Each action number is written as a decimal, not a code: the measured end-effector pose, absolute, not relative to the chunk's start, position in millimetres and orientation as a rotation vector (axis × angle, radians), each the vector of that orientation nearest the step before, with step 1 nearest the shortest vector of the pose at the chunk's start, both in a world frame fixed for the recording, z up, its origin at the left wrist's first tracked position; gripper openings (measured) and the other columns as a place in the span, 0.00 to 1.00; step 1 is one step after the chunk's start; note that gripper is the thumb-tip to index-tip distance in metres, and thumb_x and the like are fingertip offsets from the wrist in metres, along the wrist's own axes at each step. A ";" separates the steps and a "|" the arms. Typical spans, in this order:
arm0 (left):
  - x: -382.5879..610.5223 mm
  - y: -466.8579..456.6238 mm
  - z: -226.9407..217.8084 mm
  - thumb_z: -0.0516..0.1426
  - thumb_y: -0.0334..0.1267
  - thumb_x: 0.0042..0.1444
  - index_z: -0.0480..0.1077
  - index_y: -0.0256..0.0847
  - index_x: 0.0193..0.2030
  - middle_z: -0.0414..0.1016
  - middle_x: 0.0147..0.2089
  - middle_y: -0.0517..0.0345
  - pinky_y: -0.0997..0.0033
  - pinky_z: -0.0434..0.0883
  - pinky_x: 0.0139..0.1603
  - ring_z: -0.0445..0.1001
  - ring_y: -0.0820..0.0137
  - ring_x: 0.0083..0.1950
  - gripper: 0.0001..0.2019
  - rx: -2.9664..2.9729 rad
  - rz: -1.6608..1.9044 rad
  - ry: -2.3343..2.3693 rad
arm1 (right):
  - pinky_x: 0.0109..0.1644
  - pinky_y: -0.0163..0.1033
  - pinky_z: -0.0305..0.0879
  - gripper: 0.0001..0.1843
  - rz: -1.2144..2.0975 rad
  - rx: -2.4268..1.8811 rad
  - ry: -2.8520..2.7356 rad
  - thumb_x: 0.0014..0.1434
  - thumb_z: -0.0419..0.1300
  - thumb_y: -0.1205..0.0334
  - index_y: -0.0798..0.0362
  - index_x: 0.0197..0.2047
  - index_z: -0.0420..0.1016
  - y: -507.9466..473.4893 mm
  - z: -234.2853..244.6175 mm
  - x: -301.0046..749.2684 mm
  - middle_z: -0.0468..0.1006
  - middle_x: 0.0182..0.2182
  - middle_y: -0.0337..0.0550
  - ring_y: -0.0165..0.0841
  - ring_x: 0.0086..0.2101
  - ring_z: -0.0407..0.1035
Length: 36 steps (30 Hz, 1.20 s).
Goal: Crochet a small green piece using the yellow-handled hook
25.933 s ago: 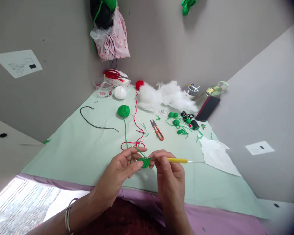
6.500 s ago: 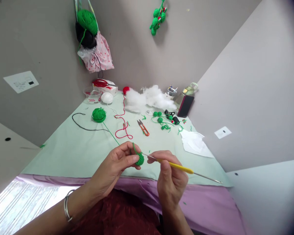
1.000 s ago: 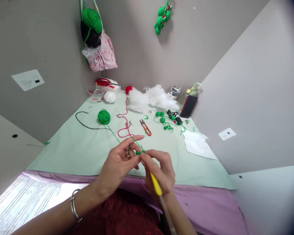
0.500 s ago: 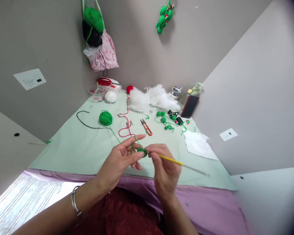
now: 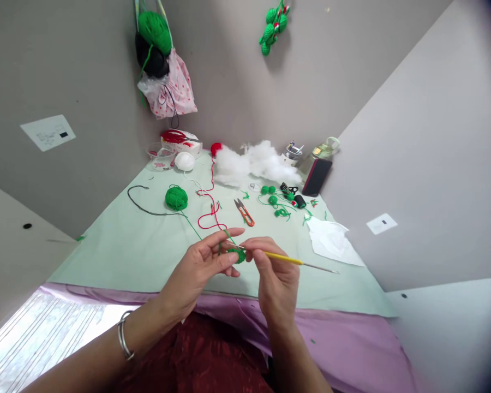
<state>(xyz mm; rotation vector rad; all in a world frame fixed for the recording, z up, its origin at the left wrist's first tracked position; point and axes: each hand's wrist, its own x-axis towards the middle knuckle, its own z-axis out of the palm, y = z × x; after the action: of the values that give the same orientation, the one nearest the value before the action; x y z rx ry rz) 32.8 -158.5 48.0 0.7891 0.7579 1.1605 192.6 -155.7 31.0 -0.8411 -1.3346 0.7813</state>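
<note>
Between the thumb and fingers of my left hand is pinched a small green crochet piece. Green yarn runs over the raised left index finger and back to a green yarn ball on the table. My right hand is closed around a crochet hook with a yellow grip. The hook's near tip is at the crochet piece, and its other metal end points out to the right. Orange thread snips lie just beyond my hands.
Red yarn, a white yarn ball and white stuffing lie farther back. Small green crocheted balls are right of the snips. A phone leans against a bottle, and white paper lies at right.
The right hand and hook have shifted slightly left and up, and the hook lies flatter. More of its near metal shaft shows above the crochet piece.
</note>
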 end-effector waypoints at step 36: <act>32.4 -158.7 48.5 0.74 0.38 0.55 0.84 0.46 0.55 0.72 0.38 0.65 0.77 0.73 0.25 0.58 0.85 0.22 0.20 0.730 1.115 0.686 | 0.41 0.42 0.74 0.10 0.708 -0.838 -1.377 0.72 0.62 0.62 0.46 0.41 0.86 -155.4 34.5 194.5 0.85 0.36 0.42 0.36 0.37 0.77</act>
<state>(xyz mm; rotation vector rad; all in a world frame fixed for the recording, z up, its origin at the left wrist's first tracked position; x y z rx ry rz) 32.4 -158.7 48.5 0.7301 0.6864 1.1151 194.5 -155.4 34.5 -0.8383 -1.3772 0.7081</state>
